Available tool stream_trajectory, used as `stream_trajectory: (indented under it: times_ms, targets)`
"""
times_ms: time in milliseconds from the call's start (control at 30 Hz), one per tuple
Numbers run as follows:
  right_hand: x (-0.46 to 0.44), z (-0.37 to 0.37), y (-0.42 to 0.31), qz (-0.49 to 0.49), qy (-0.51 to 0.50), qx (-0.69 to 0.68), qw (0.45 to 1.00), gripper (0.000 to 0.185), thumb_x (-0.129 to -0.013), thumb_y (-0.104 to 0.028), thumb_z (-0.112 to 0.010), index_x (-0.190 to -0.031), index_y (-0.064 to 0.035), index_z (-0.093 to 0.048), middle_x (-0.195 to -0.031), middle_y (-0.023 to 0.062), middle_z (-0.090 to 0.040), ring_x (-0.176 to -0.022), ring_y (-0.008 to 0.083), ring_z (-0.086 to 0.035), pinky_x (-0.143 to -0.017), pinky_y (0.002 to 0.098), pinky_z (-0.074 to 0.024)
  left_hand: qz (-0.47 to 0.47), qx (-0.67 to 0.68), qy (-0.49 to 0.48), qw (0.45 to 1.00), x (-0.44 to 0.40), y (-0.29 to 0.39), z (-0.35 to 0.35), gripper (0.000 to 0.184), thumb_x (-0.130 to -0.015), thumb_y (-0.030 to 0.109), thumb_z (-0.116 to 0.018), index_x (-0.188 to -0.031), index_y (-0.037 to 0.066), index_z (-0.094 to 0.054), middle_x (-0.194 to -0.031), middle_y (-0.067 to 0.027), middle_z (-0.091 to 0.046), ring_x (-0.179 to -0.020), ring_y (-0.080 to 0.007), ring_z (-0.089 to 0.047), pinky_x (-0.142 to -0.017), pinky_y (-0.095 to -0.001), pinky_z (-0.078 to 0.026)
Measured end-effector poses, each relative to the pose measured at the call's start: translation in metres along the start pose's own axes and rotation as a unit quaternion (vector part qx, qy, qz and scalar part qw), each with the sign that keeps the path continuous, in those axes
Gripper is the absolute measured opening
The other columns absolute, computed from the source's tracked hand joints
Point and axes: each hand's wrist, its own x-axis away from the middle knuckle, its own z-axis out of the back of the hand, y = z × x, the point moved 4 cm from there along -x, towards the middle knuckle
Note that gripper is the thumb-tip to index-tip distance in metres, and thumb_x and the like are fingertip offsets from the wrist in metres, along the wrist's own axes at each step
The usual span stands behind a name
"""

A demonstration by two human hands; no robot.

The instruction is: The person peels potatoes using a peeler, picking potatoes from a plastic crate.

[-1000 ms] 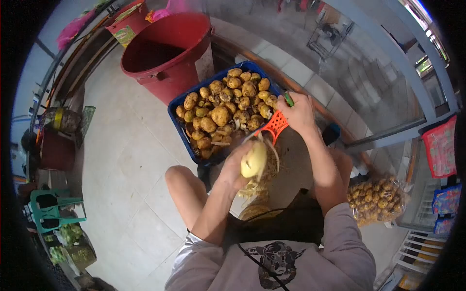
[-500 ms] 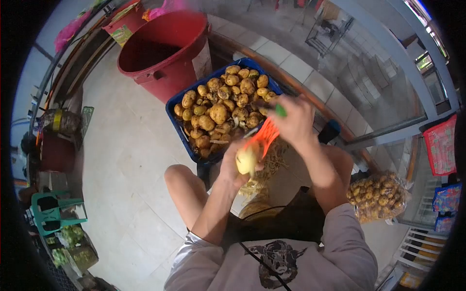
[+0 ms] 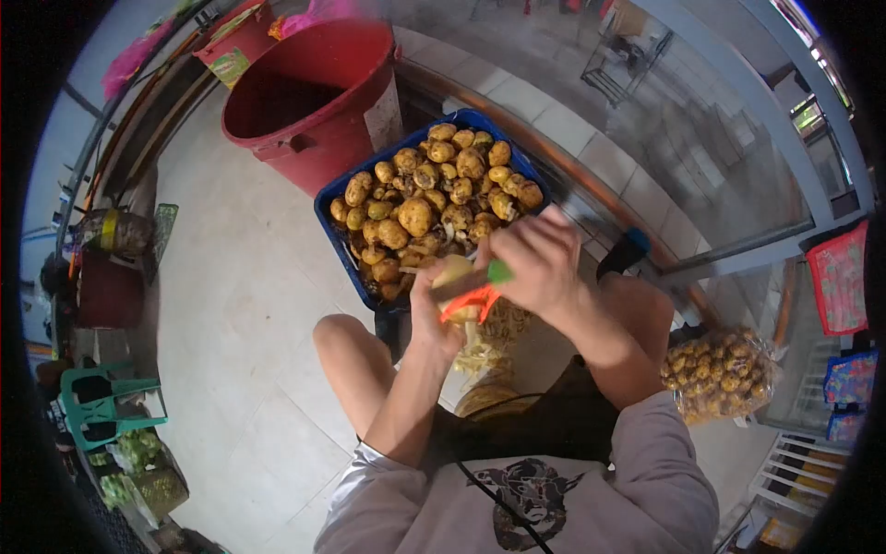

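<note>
A pale peeled potato (image 3: 452,270) is held in my left hand (image 3: 434,314), just in front of the blue crate (image 3: 343,249). My right hand (image 3: 535,263) grips the green handle of an orange peeler (image 3: 472,300), whose head lies across the potato. Unpeeled, dirt-marked potatoes (image 3: 415,216) fill the crate. Thin peelings (image 3: 503,323) lie in a pile on the floor below my hands. The far side of the potato and part of the peeler are hidden by my fingers and by blur.
A tall red bin (image 3: 314,102) stands behind the crate on the left. A clear bag of potatoes (image 3: 720,374) rests on the floor at the right. A green plastic stool (image 3: 106,402) is at the far left. Glass panels with a grey frame (image 3: 738,254) stand at the right.
My right hand has come down and left with the peeler, from beside the crate's right corner to the potato. My left hand has shifted slightly left, still holding the potato.
</note>
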Motion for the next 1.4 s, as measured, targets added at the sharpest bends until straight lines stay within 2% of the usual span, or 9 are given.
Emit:
stream_trajectory:
  times_ms: [267, 500, 633, 700, 833, 1000, 1100, 1233, 1400]
  targets:
    - [0.027, -0.031, 0.112, -0.421, -0.057, -0.105, 0.899, 0.025, -0.084, -0.019, -0.063, -0.072, 0.0018, -0.058, -0.057, 0.0138, -0.056, -0.051, 0.0274, -0.046, -0.055, 0.038, -0.0414, 0.076, -0.039, -0.136, 0.987, 0.0, -0.003, 0.001, 0.041, -0.084, 0.035, -0.055, -0.108, 0.002, -0.059, -0.096, -0.0157, -0.065, -0.083, -0.0302, -0.064, -0.071, -0.0451, -0.055]
    - [0.007, -0.003, 0.002, 0.018, 0.034, 0.0, 0.999, 0.016, -0.064, -0.019, -0.076, -0.07, -0.0175, -0.061, -0.057, -0.0005, -0.056, -0.057, 0.0163, -0.06, -0.057, 0.0319, -0.0371, -0.028, 0.021, -0.051, 0.998, -0.008, 0.001, 0.005, 0.045, -0.087, 0.038, -0.051, -0.113, 0.002, -0.059, -0.108, -0.0149, -0.065, -0.101, -0.0285, -0.063, -0.087, -0.0424, -0.053]
    - [0.004, -0.011, 0.044, -0.06, 0.036, -0.018, 0.997, 0.016, -0.071, -0.025, -0.075, -0.075, -0.0122, -0.065, -0.062, 0.0056, -0.063, -0.054, 0.0219, -0.06, -0.058, 0.0376, -0.0432, 0.054, -0.08, -0.069, 0.993, 0.005, -0.003, -0.006, 0.041, -0.084, 0.033, -0.053, -0.111, 0.001, -0.057, -0.104, -0.0143, -0.064, -0.088, -0.0273, -0.065, -0.075, -0.0413, -0.056]
    - [0.009, -0.018, 0.084, -0.315, -0.002, -0.079, 0.946, 0.02, -0.079, -0.025, -0.069, -0.074, -0.0056, -0.066, -0.059, 0.0116, -0.062, -0.047, 0.0288, -0.056, -0.05, 0.0401, -0.044, 0.105, -0.048, -0.139, 0.984, 0.001, -0.008, 0.002, 0.043, -0.083, 0.033, -0.054, -0.112, 0.001, -0.057, -0.103, -0.0143, -0.064, -0.082, -0.0286, -0.066, -0.068, -0.0406, -0.056]
    - [0.018, -0.021, 0.104, -0.425, -0.009, -0.132, 0.895, 0.033, -0.086, -0.021, -0.064, -0.065, 0.0015, -0.05, -0.051, 0.0076, -0.041, -0.05, 0.0139, -0.039, -0.051, 0.0359, -0.0371, 0.095, -0.073, -0.121, 0.985, 0.005, -0.003, -0.004, 0.041, -0.084, 0.032, -0.05, -0.112, 0.003, -0.055, -0.102, -0.0166, -0.062, -0.086, -0.03, -0.061, -0.075, -0.0436, -0.052]
    - [0.013, -0.011, 0.023, -0.061, -0.005, -0.071, 0.996, 0.014, -0.068, -0.021, -0.076, -0.078, -0.0145, -0.067, -0.066, 0.0032, -0.065, -0.061, 0.0219, -0.063, -0.059, 0.037, -0.0458, 0.006, 0.013, -0.027, 1.0, 0.005, 0.004, -0.007, 0.037, -0.084, 0.033, -0.051, -0.107, 0.004, -0.058, -0.104, -0.0131, -0.063, -0.096, -0.0276, -0.062, -0.083, -0.0439, -0.052]
    - [0.008, -0.006, 0.016, -0.027, -0.012, 0.041, 0.999, 0.017, -0.067, -0.022, -0.077, -0.081, -0.0166, -0.068, -0.07, 0.0021, -0.067, -0.062, 0.0204, -0.064, -0.063, 0.0366, -0.0456, 0.01, 0.019, 0.01, 1.0, 0.008, 0.001, -0.005, 0.035, -0.084, 0.03, -0.051, -0.106, 0.004, -0.058, -0.102, -0.0127, -0.063, -0.095, -0.0267, -0.062, -0.085, -0.0416, -0.052]
    - [0.004, -0.013, 0.092, -0.352, -0.079, -0.051, 0.931, 0.02, -0.079, -0.024, -0.067, -0.075, -0.0044, -0.065, -0.059, 0.0141, -0.06, -0.055, 0.028, -0.061, -0.055, 0.0389, -0.0446, 0.098, -0.084, -0.162, 0.978, 0.004, -0.007, -0.001, 0.034, -0.082, 0.025, -0.055, -0.108, 0.003, -0.057, -0.102, -0.0121, -0.064, -0.089, -0.0259, -0.065, -0.08, -0.0397, -0.055]
    - [0.03, -0.033, 0.098, -0.395, -0.053, -0.128, 0.908, 0.025, -0.084, -0.022, -0.065, -0.074, 0.0005, -0.061, -0.054, 0.0075, -0.049, -0.055, 0.0105, -0.045, -0.053, 0.0321, -0.0399, 0.026, -0.048, -0.057, 0.997, -0.004, -0.003, 0.002, 0.033, -0.084, 0.027, -0.051, -0.107, 0.004, -0.058, -0.101, -0.0124, -0.063, -0.091, -0.0249, -0.063, -0.079, -0.0407, -0.054]
